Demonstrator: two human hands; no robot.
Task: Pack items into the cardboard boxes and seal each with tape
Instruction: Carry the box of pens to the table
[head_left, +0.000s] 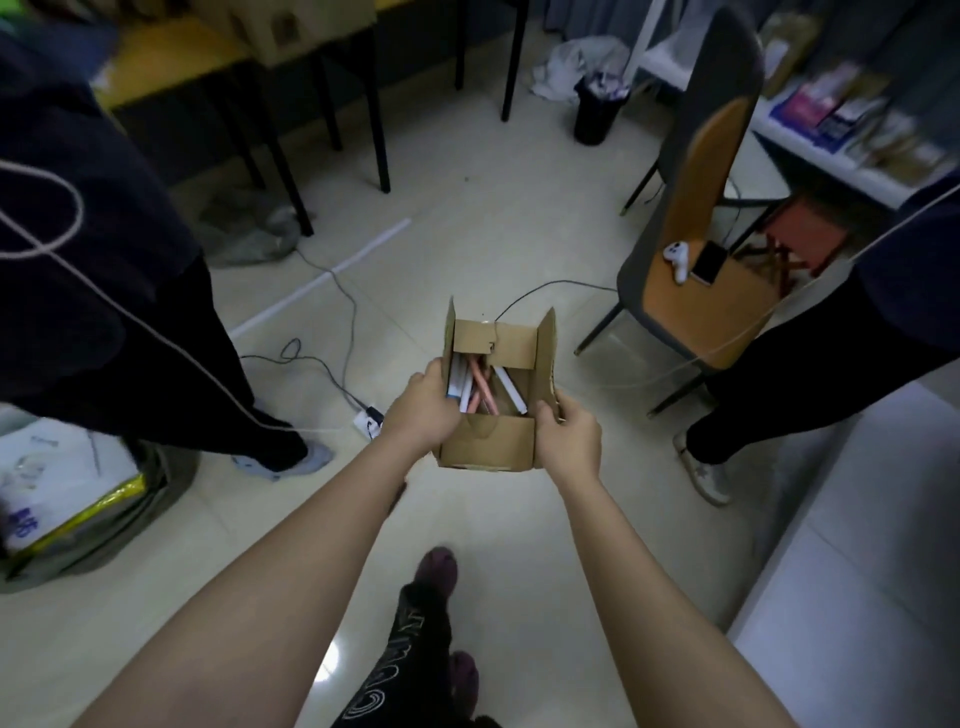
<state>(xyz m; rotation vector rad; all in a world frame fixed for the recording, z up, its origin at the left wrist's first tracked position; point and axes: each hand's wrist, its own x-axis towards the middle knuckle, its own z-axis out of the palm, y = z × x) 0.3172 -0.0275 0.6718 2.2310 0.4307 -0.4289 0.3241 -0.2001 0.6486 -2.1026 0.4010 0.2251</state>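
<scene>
Both grips, left hand (422, 410) and right hand (570, 439), clasp the open box (488, 441) above tiled floor (426, 260).

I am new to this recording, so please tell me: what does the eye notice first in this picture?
First, the open cardboard box held at centre above the floor, with pink and white items inside. The left hand grips its left wall, the right hand its right. An orange chair stands at right.

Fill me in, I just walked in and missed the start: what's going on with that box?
A person holds a small cardboard box out in front with both hands, the left hand gripping its left side and the right hand its right. The flaps are open, and pink and white items sit inside. No tape is on it yet.
</scene>
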